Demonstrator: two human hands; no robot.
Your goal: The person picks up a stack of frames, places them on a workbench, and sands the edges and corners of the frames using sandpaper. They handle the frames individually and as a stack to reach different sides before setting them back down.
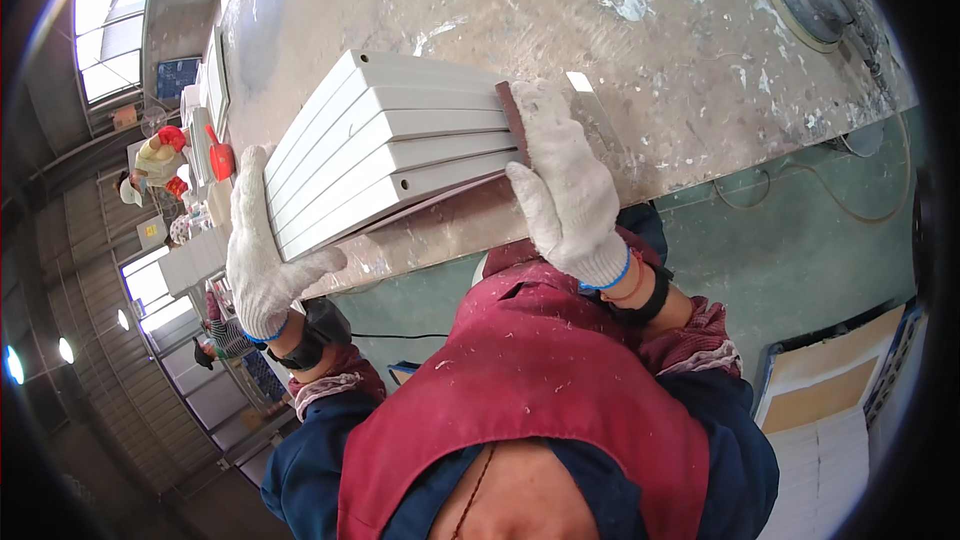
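Note:
A stack of several white boards [385, 130] with small dark holes near some ends lies at the near edge of the worktable [420, 230]. My left hand [262, 260], in a white knit glove, rests along the left end of the stack, fingers stretched and thumb apart over the near corner. At the right end, my gloved right hand [572, 180] holds a brown sanding block [513, 123] flat against the board ends. Its fingers lie along the back of the block, and the thumb is set apart near the lower edge.
A round power sander [805, 5] with a hose sits at the table's far right. A flat metal-looking strip [592, 105] lies beyond my right hand. To the left are a red scoop-like tool [219, 153] and a person in red gloves [160, 155]. White panels [820, 460] stand at lower right.

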